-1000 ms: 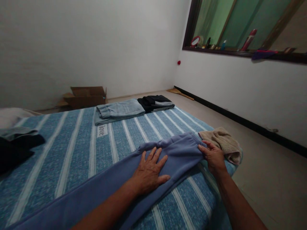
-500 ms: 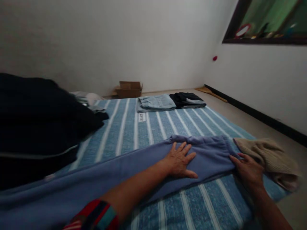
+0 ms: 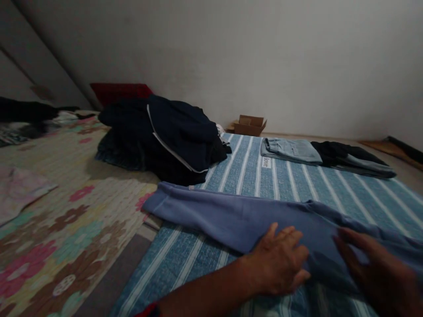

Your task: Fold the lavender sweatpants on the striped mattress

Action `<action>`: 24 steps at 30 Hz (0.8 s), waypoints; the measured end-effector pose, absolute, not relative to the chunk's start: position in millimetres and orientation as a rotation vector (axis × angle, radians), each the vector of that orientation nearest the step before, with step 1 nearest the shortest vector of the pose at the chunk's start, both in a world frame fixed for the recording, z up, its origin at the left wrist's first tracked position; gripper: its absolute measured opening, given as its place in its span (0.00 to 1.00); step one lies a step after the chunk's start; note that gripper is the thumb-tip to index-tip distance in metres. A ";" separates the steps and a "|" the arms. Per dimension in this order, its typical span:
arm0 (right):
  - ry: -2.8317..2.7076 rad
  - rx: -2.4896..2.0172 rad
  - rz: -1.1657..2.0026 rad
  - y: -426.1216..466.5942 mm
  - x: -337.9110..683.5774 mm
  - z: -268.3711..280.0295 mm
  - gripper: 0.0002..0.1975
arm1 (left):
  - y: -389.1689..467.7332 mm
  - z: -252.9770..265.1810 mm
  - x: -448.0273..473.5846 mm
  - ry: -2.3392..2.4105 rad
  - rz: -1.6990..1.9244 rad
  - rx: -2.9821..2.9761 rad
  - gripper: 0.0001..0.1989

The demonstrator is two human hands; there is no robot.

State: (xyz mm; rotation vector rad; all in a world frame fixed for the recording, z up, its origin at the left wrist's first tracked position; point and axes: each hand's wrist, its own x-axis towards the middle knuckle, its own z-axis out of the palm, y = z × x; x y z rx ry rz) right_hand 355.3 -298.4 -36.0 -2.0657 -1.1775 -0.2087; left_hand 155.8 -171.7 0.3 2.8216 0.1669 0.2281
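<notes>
Clothes in a dark heap [image 3: 161, 136] sit far left, just touching the blue trousers [image 3: 231, 215] stretched across the striped mat [image 3: 297, 185]. We see our left hand [image 3: 280, 264] and right hand [image 3: 380, 268] pressing flat, fingers spread, gripping nothing. We judge sliding palms could bunch the fabric.

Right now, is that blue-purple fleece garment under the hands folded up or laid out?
Laid out: the blue-purple fleece garment stretches long and flat across the striped blue blanket, both hands on it.
</notes>
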 end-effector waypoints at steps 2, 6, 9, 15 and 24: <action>-1.380 -1.855 -0.075 -264.2 321.0 -34.3 0.12 | -162.7 3.0 121.0 0.324 0.371 2.769 0.17; -1.620 -1.624 0.167 -214.5 276.8 -30.8 0.09 | -132.6 -6.3 60.2 0.744 0.707 2.718 0.14; -1.740 -1.558 0.235 -190.7 265.4 -30.3 0.09 | -109.8 -16.3 32.4 0.897 0.855 2.771 0.14; -1.829 -1.546 0.252 -151.1 258.3 -32.1 0.11 | -95.6 -21.0 21.3 0.962 0.980 2.770 0.14; -1.885 -1.763 0.271 -117.8 272.9 -41.1 0.06 | -103.9 -27.1 9.2 1.051 1.006 2.729 0.14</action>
